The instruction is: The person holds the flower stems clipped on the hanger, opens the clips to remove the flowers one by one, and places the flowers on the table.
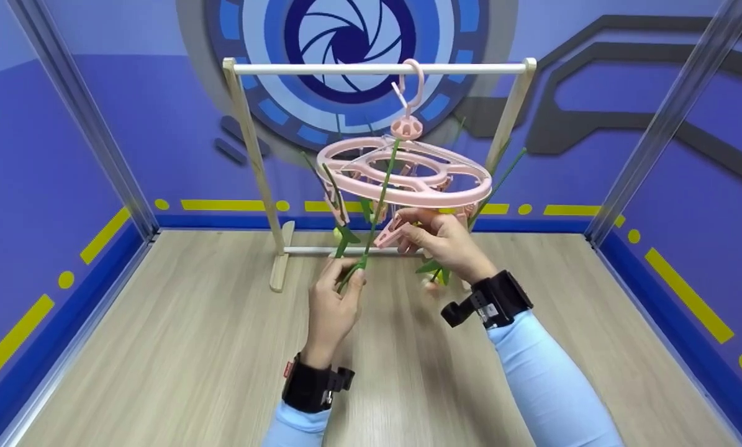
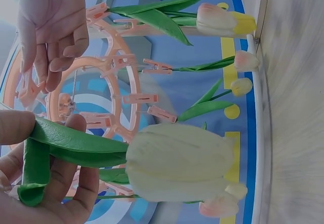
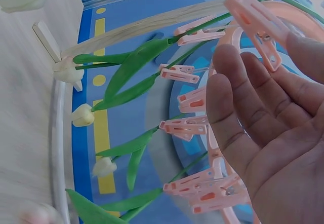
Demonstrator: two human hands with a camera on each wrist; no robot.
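Note:
My left hand [image 1: 334, 307] holds an artificial tulip by its green leaves and stem [image 1: 384, 195], which points up in front of the hanger. In the left wrist view its white bloom [image 2: 179, 163] faces down toward the tabletop; the head view hides that bloom. My right hand [image 1: 450, 247] pinches a pink clothespin [image 1: 389, 234] between thumb and fingers, below the front rim of a round pink clip hanger [image 1: 408, 197]. In the right wrist view the clothespin [image 3: 258, 24] is near the tulip stem; whether they touch I cannot tell.
The hanger's hook [image 1: 415, 84] hangs on the white top bar [image 1: 321, 69] of a wooden-legged rack. Several tulips hang bloom-down from other pink clips, among them a white-and-yellow one [image 2: 217, 19]. A lower bar [image 1: 308, 250] crosses behind my hands above the wooden tabletop [image 1: 209, 347].

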